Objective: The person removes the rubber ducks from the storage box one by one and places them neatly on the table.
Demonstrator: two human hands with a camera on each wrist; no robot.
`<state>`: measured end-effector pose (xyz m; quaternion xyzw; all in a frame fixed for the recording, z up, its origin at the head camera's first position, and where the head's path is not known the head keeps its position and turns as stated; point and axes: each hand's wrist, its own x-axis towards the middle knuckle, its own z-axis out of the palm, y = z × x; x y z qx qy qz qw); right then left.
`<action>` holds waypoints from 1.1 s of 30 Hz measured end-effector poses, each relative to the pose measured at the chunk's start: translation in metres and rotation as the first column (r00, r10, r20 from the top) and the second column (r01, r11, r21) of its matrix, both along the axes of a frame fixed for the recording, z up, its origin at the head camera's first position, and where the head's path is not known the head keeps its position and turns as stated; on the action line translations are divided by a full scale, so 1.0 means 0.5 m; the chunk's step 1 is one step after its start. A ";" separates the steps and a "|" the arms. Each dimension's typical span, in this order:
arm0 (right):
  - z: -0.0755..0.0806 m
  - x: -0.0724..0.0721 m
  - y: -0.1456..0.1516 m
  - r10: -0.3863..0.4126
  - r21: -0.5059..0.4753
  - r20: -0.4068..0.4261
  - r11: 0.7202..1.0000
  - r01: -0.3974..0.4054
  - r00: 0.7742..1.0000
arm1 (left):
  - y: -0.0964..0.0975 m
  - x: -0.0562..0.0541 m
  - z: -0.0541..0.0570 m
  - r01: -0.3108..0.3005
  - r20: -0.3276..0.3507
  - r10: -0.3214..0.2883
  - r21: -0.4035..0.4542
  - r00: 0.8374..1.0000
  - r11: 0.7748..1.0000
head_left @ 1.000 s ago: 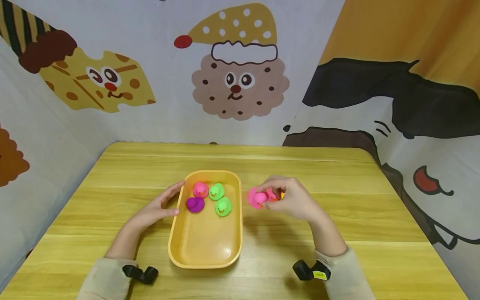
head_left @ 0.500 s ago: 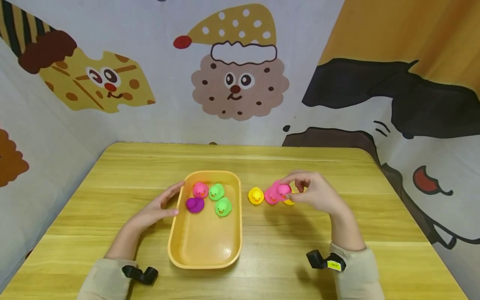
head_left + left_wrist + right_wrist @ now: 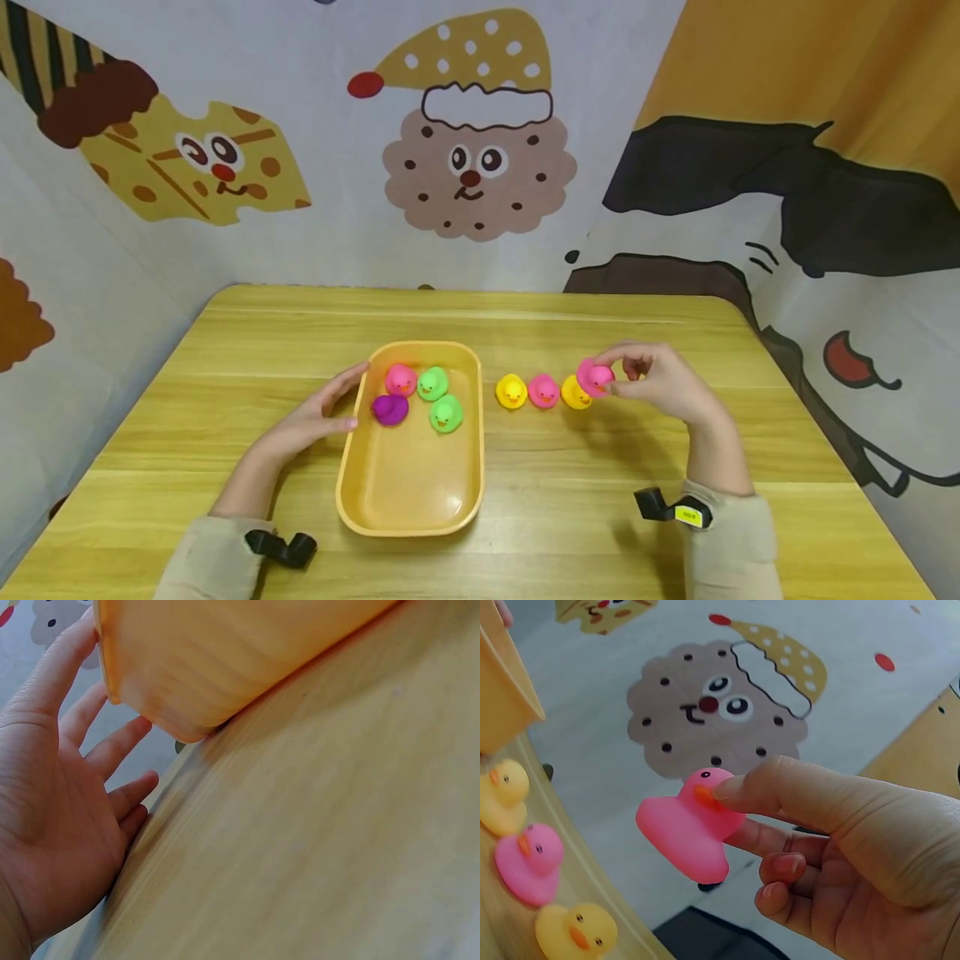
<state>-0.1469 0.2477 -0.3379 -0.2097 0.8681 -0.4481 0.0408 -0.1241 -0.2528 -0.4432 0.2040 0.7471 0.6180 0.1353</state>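
Between thumb and fingers my right hand [image 3: 660, 383] pinches a pink rubber duck [image 3: 686, 825], held up off the table at the right end of a row of ducks. That row runs from a yellow duck [image 3: 512, 392] through a pink duck [image 3: 543, 391] to another yellow duck [image 3: 576, 392]. My left hand [image 3: 311, 417] touches the left side of an orange plastic tub [image 3: 412, 533] with spread, nearly straight fingers. Inside the tub sit a pink duck [image 3: 401, 380], a purple duck [image 3: 391, 409] and two green ducks, one [image 3: 432, 383] behind the other [image 3: 446, 414].
The wooden table [image 3: 570, 517] carries the tub left of centre, with the duck row close to its right side. Behind the table hangs a cartoon-printed cloth [image 3: 322, 250]. A black wrist camera [image 3: 281, 550] sits on the left sleeve.
My right hand has moved right with the pink duck, from over the left yellow duck past the row's right-hand yellow duck. The row is now uncovered. The left hand and tub stay put.
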 end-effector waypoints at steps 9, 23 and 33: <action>-0.027 -0.018 0.047 -0.051 0.020 0.022 0.999 0.050 0.998 | -0.001 -0.003 -0.001 -0.001 0.007 0.001 0.007 1.000 1.000; -0.073 -0.030 0.088 -0.092 -0.017 0.123 0.995 0.095 0.988 | -0.003 -0.002 0.001 0.000 0.010 0.000 0.003 1.000 1.000; -0.105 -0.040 0.098 -0.087 -0.030 0.179 0.995 0.094 0.980 | -0.001 0.001 0.004 -0.002 0.015 0.002 0.002 1.000 1.000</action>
